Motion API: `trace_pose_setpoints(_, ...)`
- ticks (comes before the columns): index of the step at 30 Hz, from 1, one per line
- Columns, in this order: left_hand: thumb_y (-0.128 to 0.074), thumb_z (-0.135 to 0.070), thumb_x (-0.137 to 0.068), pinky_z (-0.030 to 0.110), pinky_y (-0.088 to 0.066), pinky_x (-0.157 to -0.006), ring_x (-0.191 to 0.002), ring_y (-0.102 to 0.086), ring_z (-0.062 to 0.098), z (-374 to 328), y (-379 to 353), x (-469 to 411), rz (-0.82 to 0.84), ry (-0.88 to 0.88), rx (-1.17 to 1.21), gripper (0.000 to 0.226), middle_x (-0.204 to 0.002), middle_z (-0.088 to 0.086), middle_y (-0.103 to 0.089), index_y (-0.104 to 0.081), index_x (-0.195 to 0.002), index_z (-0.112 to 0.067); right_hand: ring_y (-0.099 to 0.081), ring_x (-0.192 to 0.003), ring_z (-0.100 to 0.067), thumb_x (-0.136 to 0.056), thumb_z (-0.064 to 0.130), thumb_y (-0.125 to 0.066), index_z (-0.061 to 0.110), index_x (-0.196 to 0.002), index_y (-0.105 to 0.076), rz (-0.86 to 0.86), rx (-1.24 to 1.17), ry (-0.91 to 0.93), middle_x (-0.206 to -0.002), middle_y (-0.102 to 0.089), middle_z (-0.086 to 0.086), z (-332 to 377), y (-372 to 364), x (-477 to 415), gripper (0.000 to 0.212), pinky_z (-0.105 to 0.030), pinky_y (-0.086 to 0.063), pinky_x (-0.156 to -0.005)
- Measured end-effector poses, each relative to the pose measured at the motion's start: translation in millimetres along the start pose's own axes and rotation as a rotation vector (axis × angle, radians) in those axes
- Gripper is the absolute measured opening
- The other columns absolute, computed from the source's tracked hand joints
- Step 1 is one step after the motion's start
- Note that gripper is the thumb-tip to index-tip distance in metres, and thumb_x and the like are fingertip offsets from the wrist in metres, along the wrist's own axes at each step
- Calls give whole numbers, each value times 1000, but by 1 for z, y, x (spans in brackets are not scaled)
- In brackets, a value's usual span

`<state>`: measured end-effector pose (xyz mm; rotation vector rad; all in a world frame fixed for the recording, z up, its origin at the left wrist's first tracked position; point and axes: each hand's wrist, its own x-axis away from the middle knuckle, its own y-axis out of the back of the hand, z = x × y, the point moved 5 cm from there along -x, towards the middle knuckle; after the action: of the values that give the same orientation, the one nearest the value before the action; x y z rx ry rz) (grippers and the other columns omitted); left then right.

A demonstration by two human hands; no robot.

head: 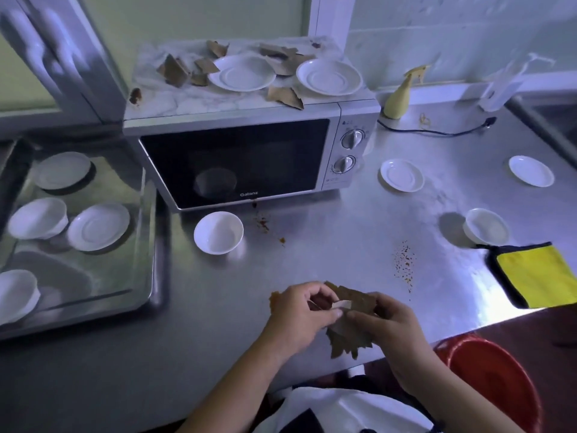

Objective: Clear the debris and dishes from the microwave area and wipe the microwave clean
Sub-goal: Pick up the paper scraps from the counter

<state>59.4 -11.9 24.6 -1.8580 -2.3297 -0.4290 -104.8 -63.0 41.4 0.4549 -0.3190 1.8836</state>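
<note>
Both hands hold the brown scraps (349, 334) above the bench (343, 232) front edge: left hand (299, 314) and right hand (385, 320) pinch them with curled fingers. The scraps appear light and brittle; grip gathered edges loosely.

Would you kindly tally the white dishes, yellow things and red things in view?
White dishes: 10 (2 on microwave, 4 on counter, 4 in tray)
Yellow things (cloth, spray bottle): 2
Red bucket: 1
Total: 13
</note>
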Motion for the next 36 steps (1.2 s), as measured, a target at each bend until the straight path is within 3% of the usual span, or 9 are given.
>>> trace_pose_setpoints(4,-83,-29,-74,15,-49,-65,-71,-63,0,-5,-4,2,-69,-58,-27,20,-77,-21,-67,-69,-85,-38,-66,-69,-36,-80,-7,-73,1,-87,-73,-38,-29,-6,-84,-70,-31,-5,12,-3,10,-44,-52,-66)
trace_pose_setpoints(8,-80,-51,-60,21,-55,-79,-88,-65,2,-7,1,7,-161,49,78,48,-98,-20,-64,-59,-104,-47,-69,-75,-42,-83,-5,-71,-3,-93,-70,39,-123,-10,-90,-71,-30,3,15,-10,11,-41,-57,-64)
trace_pose_setpoints(12,-76,-42,-69,28,-57,-81,-99,-71,16,-15,-23,10,-28,59,218,34,-101,-2,-75,-70,-102,-37,-66,-73,-42,-87,-5,-66,-6,-101,-66,159,-191,-1,-93,-69,-32,13,18,-13,14,-39,-53,-54)
trace_pose_setpoints(17,-79,-41,-73,37,-58,-87,-104,-70,22,-31,-70,9,14,71,223,33,-106,1,-75,-71,-104,-34,-64,-70,-47,-90,-2,-61,-4,-109,-63,249,-245,0,-95,-67,-37,20,57,-6,19,-36,-49,-49)
trace_pose_setpoints(19,-80,-32,-74,37,-58,-86,-103,-70,25,-37,-97,7,56,93,238,28,-106,6,-75,-72,-101,-31,-65,-77,-49,-89,0,-65,-4,-112,-63,258,-257,-2,-101,-66,-38,18,86,-1,23,-46,-54,-59)
trace_pose_setpoints(22,-80,-15,-71,39,-58,-81,-94,-71,27,-45,-151,5,109,142,275,24,-101,14,-74,-75,-94,-21,-64,-85,-45,-86,-4,-66,-7,-113,-63,211,-309,-21,-103,-67,-34,10,145,8,28,-60,-50,-80)
trace_pose_setpoints(25,-80,-9,-69,52,-53,-92,-94,-69,31,-56,-213,3,157,213,272,32,-104,19,-73,-72,-99,-12,-66,-84,-45,-84,-4,-66,-8,-113,-64,166,-368,-28,-102,-67,-35,-1,208,22,29,-59,-53,-80)
trace_pose_setpoints(31,-77,-2,-75,37,-57,-77,-92,-72,27,-56,-326,4,241,300,169,35,-106,14,-75,-69,-108,-12,-62,-79,-35,-84,-9,-65,-13,-105,-62,-21,-451,-35,-92,-68,-27,-46,319,51,22,-38,-53,-66)
trace_pose_setpoints(36,-65,6,-88,45,-59,-79,-101,-70,41,-41,-417,6,407,413,20,31,-111,19,-73,-70,-111,-15,-67,-74,-37,-82,-10,-68,-9,-97,-64,-216,-589,-103,-91,-70,-30,-101,395,77,16,-42,-56,-63)
